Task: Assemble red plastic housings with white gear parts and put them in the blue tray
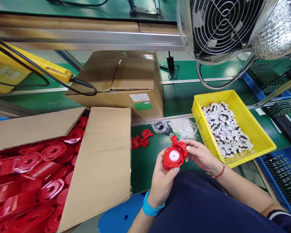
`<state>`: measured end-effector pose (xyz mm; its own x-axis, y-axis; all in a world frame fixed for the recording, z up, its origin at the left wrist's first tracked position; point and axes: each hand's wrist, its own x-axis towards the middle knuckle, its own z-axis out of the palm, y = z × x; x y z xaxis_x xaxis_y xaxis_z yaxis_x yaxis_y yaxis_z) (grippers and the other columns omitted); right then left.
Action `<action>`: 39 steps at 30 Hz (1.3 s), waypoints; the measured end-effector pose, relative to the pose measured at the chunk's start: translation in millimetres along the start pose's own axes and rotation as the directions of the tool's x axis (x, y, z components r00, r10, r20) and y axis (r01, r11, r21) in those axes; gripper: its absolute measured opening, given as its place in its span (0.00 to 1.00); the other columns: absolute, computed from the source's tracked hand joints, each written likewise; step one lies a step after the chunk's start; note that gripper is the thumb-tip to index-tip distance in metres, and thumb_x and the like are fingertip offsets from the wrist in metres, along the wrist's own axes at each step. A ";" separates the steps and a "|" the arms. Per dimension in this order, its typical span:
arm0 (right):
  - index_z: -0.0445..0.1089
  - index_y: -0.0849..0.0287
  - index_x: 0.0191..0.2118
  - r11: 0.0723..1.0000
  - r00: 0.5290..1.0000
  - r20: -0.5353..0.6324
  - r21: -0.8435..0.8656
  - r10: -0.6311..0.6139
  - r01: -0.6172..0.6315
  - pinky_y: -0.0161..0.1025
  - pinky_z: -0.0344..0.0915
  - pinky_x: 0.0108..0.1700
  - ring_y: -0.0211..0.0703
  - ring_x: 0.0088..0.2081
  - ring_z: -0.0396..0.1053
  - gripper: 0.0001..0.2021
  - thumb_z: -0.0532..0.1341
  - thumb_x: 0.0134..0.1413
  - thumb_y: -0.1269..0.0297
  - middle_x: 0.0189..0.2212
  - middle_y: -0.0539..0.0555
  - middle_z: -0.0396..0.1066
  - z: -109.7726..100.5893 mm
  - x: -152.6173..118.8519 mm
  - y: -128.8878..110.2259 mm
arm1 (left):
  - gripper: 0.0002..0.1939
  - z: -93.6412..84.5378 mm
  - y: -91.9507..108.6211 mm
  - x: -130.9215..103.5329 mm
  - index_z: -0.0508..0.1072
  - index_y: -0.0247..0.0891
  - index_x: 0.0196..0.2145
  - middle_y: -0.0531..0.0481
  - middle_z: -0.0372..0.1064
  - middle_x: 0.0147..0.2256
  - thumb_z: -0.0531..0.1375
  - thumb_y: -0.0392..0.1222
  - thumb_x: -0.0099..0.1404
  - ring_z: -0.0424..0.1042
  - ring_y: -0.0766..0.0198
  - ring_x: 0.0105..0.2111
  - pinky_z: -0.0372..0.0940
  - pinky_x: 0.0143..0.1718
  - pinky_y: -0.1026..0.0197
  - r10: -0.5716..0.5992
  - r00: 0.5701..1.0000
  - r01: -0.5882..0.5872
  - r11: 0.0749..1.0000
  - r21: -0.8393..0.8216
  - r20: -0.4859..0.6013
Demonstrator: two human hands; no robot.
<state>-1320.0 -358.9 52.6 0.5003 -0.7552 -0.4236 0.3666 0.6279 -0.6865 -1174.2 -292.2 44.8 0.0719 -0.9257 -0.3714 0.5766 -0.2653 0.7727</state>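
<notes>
In front of my body, my left hand [161,179] is closed around a round red plastic housing [168,163], which has a white toothed gear [174,155] in its middle. My right hand [200,154] pinches a smaller red plastic piece [183,149] right against the housing's far right side. Whether the two red parts are joined, I cannot tell. Several loose red parts [143,142] lie on the green bench to the left of my hands. Just beyond my hands are a clear bag of white pieces [184,127] and a smaller bag [160,127] with dark contents.
An open cardboard box [109,161] full of red parts [31,161] stands at left. On the right is a yellow bin [262,142] with white-and-black gears [223,129]. A closed carton [135,74] sits behind, and a fan [224,29] hangs overhead. Blue trays [276,181] hold circuit boards.
</notes>
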 end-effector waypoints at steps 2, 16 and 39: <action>0.71 0.60 0.44 1.000 1.000 -0.004 0.003 -0.013 0.013 0.28 0.63 0.29 0.29 0.29 0.64 0.17 0.65 0.47 0.61 0.35 0.53 0.69 0.2 1.0 -0.9 | 0.27 1.9 0.2 0.4 0.65 0.42 0.48 0.49 0.65 0.46 0.67 0.37 0.50 0.65 0.64 0.45 0.62 0.47 0.65 0.007 1.000 -0.007 1.000 -0.001 -0.004; 0.72 0.62 0.39 0.991 0.989 -0.140 0.119 -0.038 0.055 0.27 0.63 0.25 0.31 0.29 0.63 0.17 0.68 0.40 0.63 0.35 0.52 0.68 -3.1 10.3 -16.2 | 0.27 -3.1 3.6 9.7 0.55 0.40 0.49 0.46 0.61 0.45 0.63 0.42 0.56 0.69 0.62 0.40 0.66 0.44 0.55 0.106 0.994 -0.108 0.986 0.129 0.017; 0.68 0.60 0.46 0.939 0.981 0.036 -0.283 -0.192 0.194 0.30 0.65 0.36 0.32 0.34 0.65 0.17 0.65 0.48 0.62 0.36 0.54 0.68 8.6 -4.9 -38.7 | 0.23 -7.3 15.0 3.1 0.59 0.35 0.52 0.43 0.64 0.44 0.56 0.49 0.64 0.69 0.63 0.37 0.67 0.40 0.59 0.041 0.987 -0.055 0.995 0.084 0.154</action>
<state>-1329.9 -377.9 86.3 0.4486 -0.8544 -0.2622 0.2191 0.3896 -0.8945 -1159.4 -297.1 51.4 -0.0306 -0.9663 -0.2555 0.5011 -0.2360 0.8326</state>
